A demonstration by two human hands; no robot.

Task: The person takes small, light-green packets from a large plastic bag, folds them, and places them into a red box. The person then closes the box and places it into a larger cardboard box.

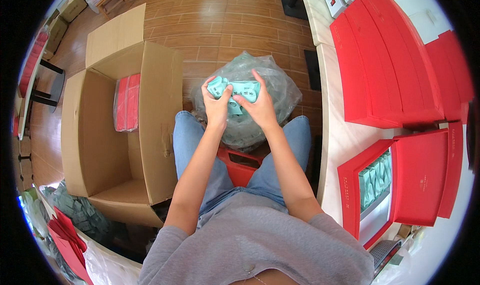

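Note:
Several mint-green foil sachets (245,90) with dark printed characters are held between both hands, above a large clear plastic bag (279,82). My left hand (216,110) grips the left end of the bunch, its thumb across the front. On the right end, my right hand (264,106) presses with its thumb, while its index finger sticks up. To the right, an open red gift box (347,195) holds a row of similar green sachets (375,181) at its far side. The nearer part of its tray shows a pale bottom.
An open cardboard carton (108,165) stands on my left, with plastic-wrapped red packages (127,105) inside. Red boxes (382,67) are stacked on the marble-look table (322,108) at right. A red stool (240,172) shows between my knees. Bagged green sachets (75,206) lie lower left.

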